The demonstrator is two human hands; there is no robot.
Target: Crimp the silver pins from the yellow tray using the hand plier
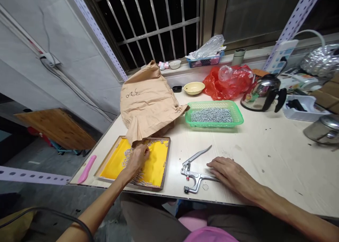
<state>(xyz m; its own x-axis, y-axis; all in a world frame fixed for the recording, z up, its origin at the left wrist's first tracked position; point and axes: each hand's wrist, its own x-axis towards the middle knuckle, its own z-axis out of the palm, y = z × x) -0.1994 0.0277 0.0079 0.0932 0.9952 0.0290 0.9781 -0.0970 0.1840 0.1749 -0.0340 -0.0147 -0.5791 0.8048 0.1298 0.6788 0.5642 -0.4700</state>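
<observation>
My left hand (138, 158) is over a shallow tray with a yellow lining (158, 164). Its fingers are closed in a pinch among small silvery metal pins (126, 159); whatever is between the fingertips is hidden. My right hand (227, 167) lies flat on the table with its fingers stretched out and close together. Under its fingers runs the end of one handle of silver hand pliers (196, 182), which have a spring and a C-shaped jaw. The pliers lie on the table with the other handle raised. A thin clear ring (205, 187) is beside them.
A brown paper bag (148, 97) overhangs the tray's back edge. Behind the pliers is a green basket (189, 120) of similar metal pins. A pink-handled tool (87, 169) lies at the left edge. A kettle (261, 92), a red plastic bag (230, 83) and a yellowish bowl (194, 88) stand farther back.
</observation>
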